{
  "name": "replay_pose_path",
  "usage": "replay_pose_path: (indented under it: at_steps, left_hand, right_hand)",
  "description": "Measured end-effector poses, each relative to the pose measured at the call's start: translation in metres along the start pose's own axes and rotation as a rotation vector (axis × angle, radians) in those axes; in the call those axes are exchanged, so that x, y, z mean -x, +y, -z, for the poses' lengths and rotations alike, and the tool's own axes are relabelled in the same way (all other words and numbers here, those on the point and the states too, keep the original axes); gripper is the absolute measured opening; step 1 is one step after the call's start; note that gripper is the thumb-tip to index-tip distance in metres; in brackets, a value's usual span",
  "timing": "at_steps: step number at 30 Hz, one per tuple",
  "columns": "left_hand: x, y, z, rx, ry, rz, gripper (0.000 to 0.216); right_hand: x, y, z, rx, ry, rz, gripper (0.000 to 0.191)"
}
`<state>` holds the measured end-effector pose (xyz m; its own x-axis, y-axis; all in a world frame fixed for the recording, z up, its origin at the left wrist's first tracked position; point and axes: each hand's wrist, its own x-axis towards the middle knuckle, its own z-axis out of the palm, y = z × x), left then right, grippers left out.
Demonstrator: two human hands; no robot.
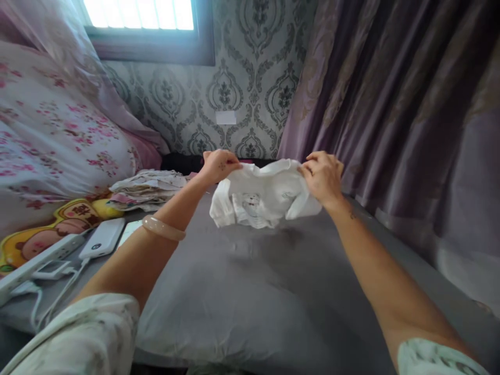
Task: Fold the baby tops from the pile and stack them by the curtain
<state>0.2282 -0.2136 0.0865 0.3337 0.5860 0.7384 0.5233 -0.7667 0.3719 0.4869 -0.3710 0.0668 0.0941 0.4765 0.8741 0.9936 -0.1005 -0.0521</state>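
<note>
A small white garment (262, 197) with a faint printed picture hangs bunched between both hands, just above the grey bed sheet (250, 291). My left hand (217, 164) is closed on its left upper edge. My right hand (322, 176) is closed on its right upper edge. Both arms reach forward over the bed, and a pale bangle (163, 228) circles my left wrist.
A stack of folded clothes (147, 187) lies at the left. Near it are a white power bank (102, 238), a power strip with cables (35, 266) and a yellow cartoon pillow (47, 229). A floral quilt (54, 130) rises at the left; purple curtains (398, 114) hang at the right.
</note>
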Motion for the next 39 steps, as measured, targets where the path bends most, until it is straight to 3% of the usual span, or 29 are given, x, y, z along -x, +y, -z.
replay_pose_path:
  at_steps: [3, 6, 12, 19, 27, 31, 35, 39]
  left_hand:
    - [-0.002, 0.003, -0.003, 0.036, 0.123, 0.051, 0.020]
    - [-0.001, 0.005, -0.004, 0.100, 0.060, 0.012, 0.021]
    - [0.000, 0.006, -0.006, 0.109, 0.059, 0.086, 0.021]
    - [0.001, -0.003, -0.027, 0.236, -0.003, 0.169, 0.023]
    - [0.005, 0.003, -0.045, 0.190, 0.013, 0.274, 0.023]
    - [0.011, 0.001, -0.050, 0.299, 0.015, 0.299, 0.025]
    - [0.024, -0.007, -0.034, 0.580, -0.125, 0.276, 0.029]
    - [0.034, -0.006, 0.018, 0.635, -0.326, 0.201, 0.031]
  right_hand:
    - [-0.001, 0.002, 0.003, -0.022, 0.066, -0.022, 0.030]
    - [0.001, 0.005, 0.006, -0.026, 0.142, -0.060, 0.032]
    - [0.008, 0.010, -0.004, -0.110, 0.025, -0.098, 0.035]
    - [0.008, 0.009, -0.014, -0.210, -0.112, -0.247, 0.045]
    - [0.009, 0.010, -0.028, -0.249, -0.162, -0.324, 0.039]
    - [0.010, 0.011, -0.027, -0.302, -0.145, -0.310, 0.040]
    - [0.015, 0.013, -0.010, -0.525, -0.245, -0.284, 0.043]
    - [0.018, 0.009, 0.032, -0.826, -0.470, -0.388, 0.045]
